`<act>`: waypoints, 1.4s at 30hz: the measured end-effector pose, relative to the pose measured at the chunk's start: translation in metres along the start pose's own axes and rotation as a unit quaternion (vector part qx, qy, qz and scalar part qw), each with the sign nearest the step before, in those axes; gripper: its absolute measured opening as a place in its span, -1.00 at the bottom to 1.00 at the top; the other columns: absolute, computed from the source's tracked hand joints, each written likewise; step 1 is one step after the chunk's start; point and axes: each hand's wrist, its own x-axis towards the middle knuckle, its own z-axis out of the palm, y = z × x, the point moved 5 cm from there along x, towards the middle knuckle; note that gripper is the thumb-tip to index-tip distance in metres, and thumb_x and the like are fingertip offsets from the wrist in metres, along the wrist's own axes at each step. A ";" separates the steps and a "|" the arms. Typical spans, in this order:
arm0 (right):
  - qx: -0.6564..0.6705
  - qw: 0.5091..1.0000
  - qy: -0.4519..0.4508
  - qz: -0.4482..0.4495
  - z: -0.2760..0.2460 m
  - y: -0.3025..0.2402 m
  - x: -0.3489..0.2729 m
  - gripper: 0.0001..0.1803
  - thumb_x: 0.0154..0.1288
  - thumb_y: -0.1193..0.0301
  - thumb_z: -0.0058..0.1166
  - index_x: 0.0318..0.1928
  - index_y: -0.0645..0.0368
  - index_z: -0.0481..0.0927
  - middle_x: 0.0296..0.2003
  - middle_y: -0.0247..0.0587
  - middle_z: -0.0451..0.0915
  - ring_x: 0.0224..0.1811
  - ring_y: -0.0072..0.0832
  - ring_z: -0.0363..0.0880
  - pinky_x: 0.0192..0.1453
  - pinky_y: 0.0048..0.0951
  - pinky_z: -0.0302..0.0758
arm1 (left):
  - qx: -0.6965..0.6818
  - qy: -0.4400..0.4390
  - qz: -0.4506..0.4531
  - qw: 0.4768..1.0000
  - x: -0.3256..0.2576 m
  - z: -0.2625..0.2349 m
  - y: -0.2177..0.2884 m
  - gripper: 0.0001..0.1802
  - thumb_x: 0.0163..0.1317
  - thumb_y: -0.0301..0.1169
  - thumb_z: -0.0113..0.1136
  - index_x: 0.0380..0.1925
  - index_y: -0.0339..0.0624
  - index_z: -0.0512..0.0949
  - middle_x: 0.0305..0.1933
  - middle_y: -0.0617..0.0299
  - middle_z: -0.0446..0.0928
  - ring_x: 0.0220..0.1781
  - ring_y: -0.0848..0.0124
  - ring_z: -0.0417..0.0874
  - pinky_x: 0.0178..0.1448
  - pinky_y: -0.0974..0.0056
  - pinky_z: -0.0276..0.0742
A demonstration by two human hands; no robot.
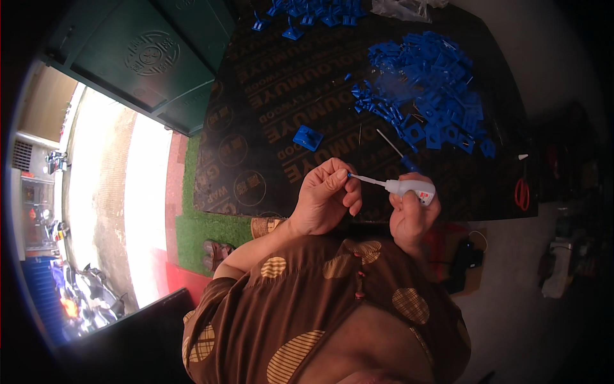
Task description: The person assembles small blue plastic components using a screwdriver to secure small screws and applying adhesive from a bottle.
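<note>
While the right hand (412,217) grips a small white glue bottle (412,188), its long axis lies level, the thin nozzle (368,180) pointing left to the left hand (326,198), whose fingers (338,179) pinch a tiny blue piece at the tip. Beyond the fingers, on the dark bench (256,128), lies one blue plastic part (307,137); farther right, a heap of blue parts (425,96).
</note>
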 end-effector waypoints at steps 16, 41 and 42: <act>-0.087 0.992 -0.026 -0.083 -0.002 -0.007 0.001 -0.75 0.08 0.51 -0.03 -0.20 0.39 0.48 -0.34 -0.18 0.46 -0.54 -0.63 0.32 -0.50 -0.61 0.25 | 0.001 0.004 0.008 1.000 0.000 0.000 0.000 -0.86 0.36 -0.35 0.05 -0.29 -0.18 0.40 -0.42 0.21 0.39 -0.54 0.46 0.37 -0.47 0.31 0.41; -0.131 0.985 -0.036 -0.109 0.000 -0.016 0.000 -0.71 0.05 0.48 0.01 -0.21 0.42 0.50 -0.34 -0.16 0.46 -0.53 -0.63 0.36 -0.51 -0.68 0.26 | 0.014 0.009 0.019 1.000 -0.001 0.001 0.001 -0.86 0.35 -0.36 0.06 -0.31 -0.19 0.40 -0.44 0.20 0.39 -0.54 0.45 0.38 -0.48 0.30 0.42; -0.134 0.983 -0.038 -0.117 0.000 -0.017 0.000 -0.72 0.04 0.49 0.00 -0.22 0.42 0.50 -0.33 -0.16 0.46 -0.53 -0.63 0.36 -0.51 -0.69 0.26 | 0.012 0.007 0.017 1.000 0.000 0.001 0.001 -0.86 0.35 -0.36 0.06 -0.31 -0.19 0.40 -0.44 0.20 0.39 -0.54 0.45 0.38 -0.48 0.30 0.42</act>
